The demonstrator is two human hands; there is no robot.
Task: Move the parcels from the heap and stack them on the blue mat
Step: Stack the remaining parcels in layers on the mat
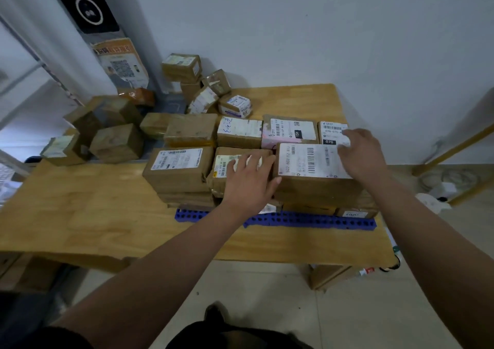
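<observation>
Wooden bench [80, 204], seen from above. Blue mat [307, 220] at near-right of bench, only its perforated near edge showing under the stack of parcels [240, 161].

Top layer of stack, two rows:
- near row, left to right: brown parcel with white label [177, 168], small parcel [224, 164], large labelled parcel [312, 166]
- far row: plain brown box [191, 132], box with handwritten label [239, 132], pink-edged parcel [290, 132], parcel marked 070 [331, 133]

More layers visible below, count unclear.

Left hand [251, 183]: palm down, fingers spread over small parcel, thumb touching left side of large labelled parcel. Open grip, pressing flat, nothing enclosed.

Right hand [361, 153]: over far-right corner of large labelled parcel, fingertips curled down at the edge beside parcel marked 070. Grip loose, half open; cannot tell whether actually holding the edge or just resting on it.

Heap [112, 132] at far left of bench: loose brown boxes, tilted and piled, spilling off bench's far-left edge. Second cluster [203, 86] against wall at far centre, several small boxes leaning on each other.

Orange QR-code poster [123, 65] on pillar behind heap.
</observation>
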